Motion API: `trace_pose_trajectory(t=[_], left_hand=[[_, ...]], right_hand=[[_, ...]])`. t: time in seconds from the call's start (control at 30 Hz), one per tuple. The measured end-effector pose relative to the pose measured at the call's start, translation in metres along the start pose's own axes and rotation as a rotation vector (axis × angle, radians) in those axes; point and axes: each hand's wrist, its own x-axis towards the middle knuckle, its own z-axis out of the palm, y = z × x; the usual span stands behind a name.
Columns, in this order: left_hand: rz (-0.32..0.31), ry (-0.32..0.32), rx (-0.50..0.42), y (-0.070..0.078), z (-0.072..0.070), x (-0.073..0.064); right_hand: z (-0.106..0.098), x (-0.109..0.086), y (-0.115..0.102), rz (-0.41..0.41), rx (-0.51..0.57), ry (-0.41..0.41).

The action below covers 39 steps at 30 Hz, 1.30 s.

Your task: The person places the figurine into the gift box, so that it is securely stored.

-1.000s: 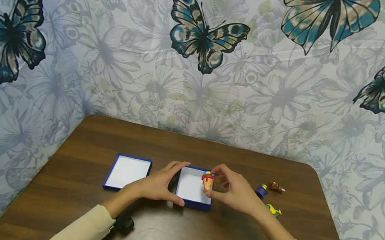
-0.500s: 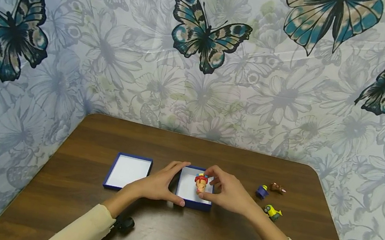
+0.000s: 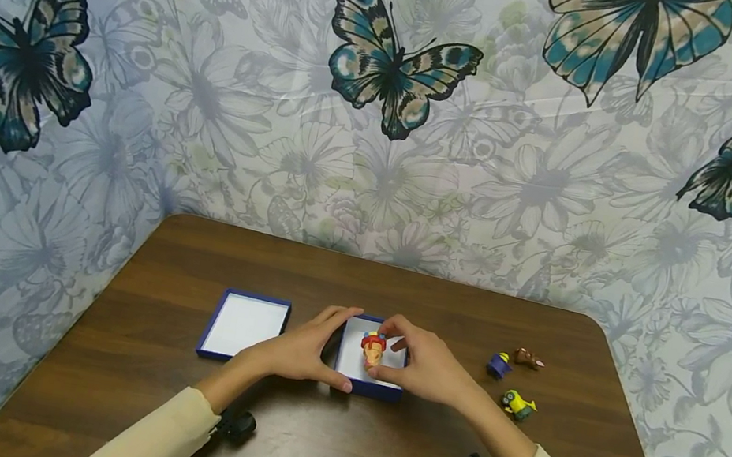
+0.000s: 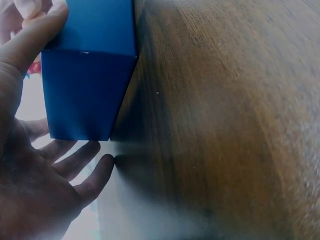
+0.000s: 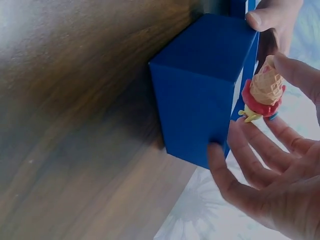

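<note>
My right hand (image 3: 429,362) pinches a small ice-cream-cone toy (image 3: 372,351) between thumb and fingertips, over the open blue box (image 3: 374,391) with a white inside. In the right wrist view the toy's waffle cone (image 5: 267,86) points up and its red top, with yellow and blue bits, faces down. The right hand's lower fingertip lies at the box's side. My left hand (image 3: 299,343) spans the box's left side, thumb at the near corner and fingers at the far one, holding it. In the left wrist view the thumb (image 4: 37,37) overlaps the box's edge.
A shallow blue-rimmed lid (image 3: 244,327), white inside, lies left of the left hand. Right of the box are a purple-and-yellow toy (image 3: 498,365), a brown toy (image 3: 528,358) and a yellow-green toy (image 3: 518,405). A patterned cloth (image 3: 373,182) hangs behind the wooden table (image 3: 316,452).
My right hand has carried the cone toy left, from the box's right edge to above its middle. The left hand keeps its place on the box.
</note>
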Motion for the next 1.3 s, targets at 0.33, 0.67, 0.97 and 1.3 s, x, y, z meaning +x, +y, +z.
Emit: trace_pose_trajectory(t=[0.33, 0.67, 0.97, 1.3], left_hand=[[0.008, -0.005, -0.008, 0.001, 0.000, 0.000], [0.024, -0.005, -0.012, 0.000, -0.002, 0.000], [0.023, 0.001, -0.017, 0.000, -0.001, 0.001], [0.013, -0.003, -0.018, 0.000, -0.002, -0.001]], right_hand=[[0.007, 0.007, -0.012, 0.113, -0.075, 0.009], [0.018, 0.017, -0.018, 0.217, -0.150, 0.042], [0.028, 0.023, -0.016, 0.225, -0.223, 0.031], [0.038, 0.029, -0.013, 0.222, -0.189, 0.027]])
